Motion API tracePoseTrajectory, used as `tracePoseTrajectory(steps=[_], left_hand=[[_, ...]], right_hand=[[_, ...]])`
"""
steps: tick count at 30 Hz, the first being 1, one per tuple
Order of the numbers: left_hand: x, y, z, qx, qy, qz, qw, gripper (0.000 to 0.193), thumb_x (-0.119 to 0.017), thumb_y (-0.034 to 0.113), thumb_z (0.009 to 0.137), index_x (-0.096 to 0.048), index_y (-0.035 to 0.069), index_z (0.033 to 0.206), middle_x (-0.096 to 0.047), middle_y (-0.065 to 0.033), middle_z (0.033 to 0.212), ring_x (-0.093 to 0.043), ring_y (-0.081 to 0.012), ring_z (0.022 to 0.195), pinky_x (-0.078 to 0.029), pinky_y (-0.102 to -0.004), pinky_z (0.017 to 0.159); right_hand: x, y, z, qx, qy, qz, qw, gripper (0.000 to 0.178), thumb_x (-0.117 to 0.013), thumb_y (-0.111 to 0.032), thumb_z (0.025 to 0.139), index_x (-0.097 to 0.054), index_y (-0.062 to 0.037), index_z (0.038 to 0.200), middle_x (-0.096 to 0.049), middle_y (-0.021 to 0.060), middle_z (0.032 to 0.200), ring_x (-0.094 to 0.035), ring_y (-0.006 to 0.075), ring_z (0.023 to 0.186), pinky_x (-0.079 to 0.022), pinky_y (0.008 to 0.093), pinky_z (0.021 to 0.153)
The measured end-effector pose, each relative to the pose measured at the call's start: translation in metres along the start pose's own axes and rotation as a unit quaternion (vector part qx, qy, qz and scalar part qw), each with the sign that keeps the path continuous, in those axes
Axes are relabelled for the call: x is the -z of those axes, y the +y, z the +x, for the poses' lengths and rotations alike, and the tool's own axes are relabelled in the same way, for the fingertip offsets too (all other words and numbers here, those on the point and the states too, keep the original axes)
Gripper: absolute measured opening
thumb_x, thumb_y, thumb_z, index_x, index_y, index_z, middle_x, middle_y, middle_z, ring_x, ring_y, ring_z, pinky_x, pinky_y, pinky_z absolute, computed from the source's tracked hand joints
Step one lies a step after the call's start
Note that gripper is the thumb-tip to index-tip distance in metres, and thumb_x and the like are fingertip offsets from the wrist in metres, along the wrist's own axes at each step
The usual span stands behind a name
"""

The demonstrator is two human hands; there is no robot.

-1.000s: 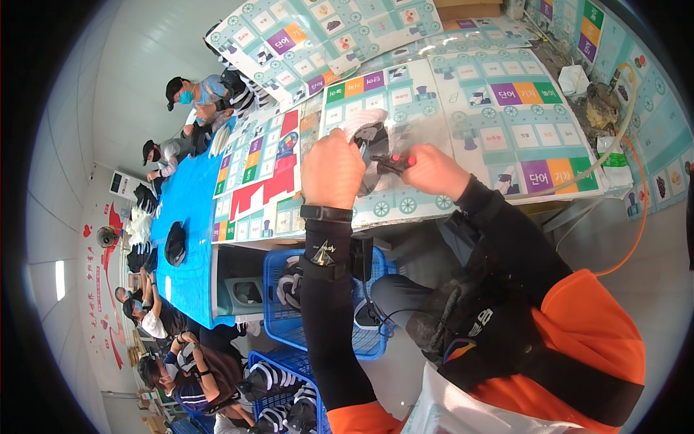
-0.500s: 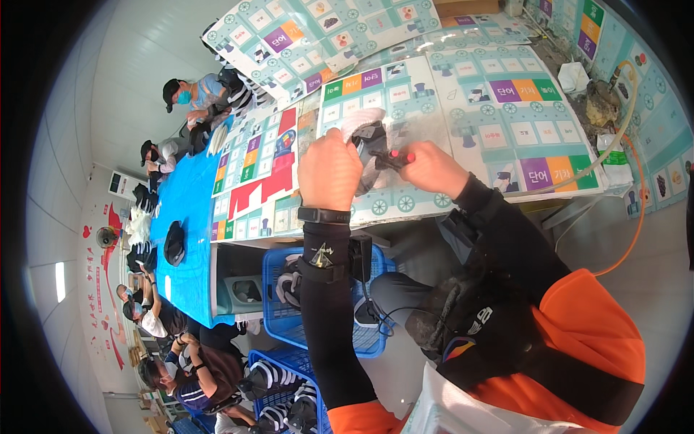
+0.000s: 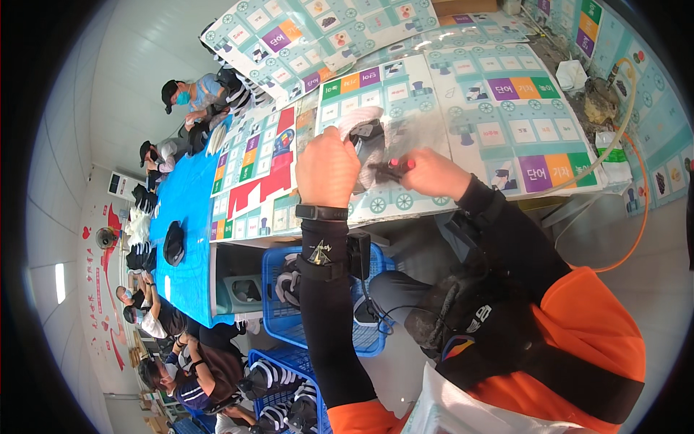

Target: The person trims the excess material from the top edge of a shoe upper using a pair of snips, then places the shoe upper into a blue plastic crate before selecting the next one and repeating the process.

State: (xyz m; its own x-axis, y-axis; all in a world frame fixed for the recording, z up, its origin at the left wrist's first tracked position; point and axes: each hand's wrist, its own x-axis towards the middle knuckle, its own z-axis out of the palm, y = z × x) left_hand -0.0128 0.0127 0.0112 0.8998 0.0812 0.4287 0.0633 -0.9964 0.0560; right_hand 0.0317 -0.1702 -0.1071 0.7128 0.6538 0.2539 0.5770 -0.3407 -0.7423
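Observation:
My left hand is closed around what looks like a shoe, dark with a pale pinkish sole edge, held just above the sheet-covered table. Much of the shoe is hidden behind that hand. Close to its right side, my right hand grips a small black handheld tool with a red end. The tool's tip points left toward the shoe, and the area is slightly blurred, so I cannot tell whether they touch. A hazy whitish patch shows over the table beside the shoe.
Printed sheets cover the worktable. A pale hose and an orange hose run along the right. Blue baskets with shoes stand below. Several co-workers sit along a blue-topped table at left, which bears a dark shoe.
My left hand and the shoe have shifted very slightly to the left. The tool in my right hand has tilted a little, with its tip slightly lower.

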Motion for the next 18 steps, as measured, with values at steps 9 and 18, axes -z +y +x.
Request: tracePoseTrajectory(steps=[9,18], left_hand=[[0.003,0.002,0.003,0.009,-0.007,0.01,1.0,0.025,-0.07,0.028,0.091,-0.07,0.004,0.098,-0.072,-0.0247,0.087,-0.07,-0.046,0.085,-0.057,-0.0555,0.076],[0.0,-0.002,0.001,0.003,0.004,0.001,1.0,0.024,-0.07,0.028,0.09,-0.071,0.005,0.098,-0.072,-0.0242,0.085,-0.071,-0.0452,0.084,-0.057,-0.0554,0.075]], right_hand=[[0.011,-0.01,0.004,-0.004,0.12,-0.017,0.993,0.019,-0.054,-0.009,0.08,-0.066,0.0046,0.079,-0.066,0.032,0.085,-0.064,0.0527,0.086,-0.051,0.0586,0.077],[0.009,-0.01,0.003,-0.087,0.147,0.036,0.985,0.018,-0.055,-0.01,0.08,-0.066,0.0051,0.079,-0.064,0.0323,0.082,-0.062,0.0541,0.084,-0.049,0.0595,0.075]])
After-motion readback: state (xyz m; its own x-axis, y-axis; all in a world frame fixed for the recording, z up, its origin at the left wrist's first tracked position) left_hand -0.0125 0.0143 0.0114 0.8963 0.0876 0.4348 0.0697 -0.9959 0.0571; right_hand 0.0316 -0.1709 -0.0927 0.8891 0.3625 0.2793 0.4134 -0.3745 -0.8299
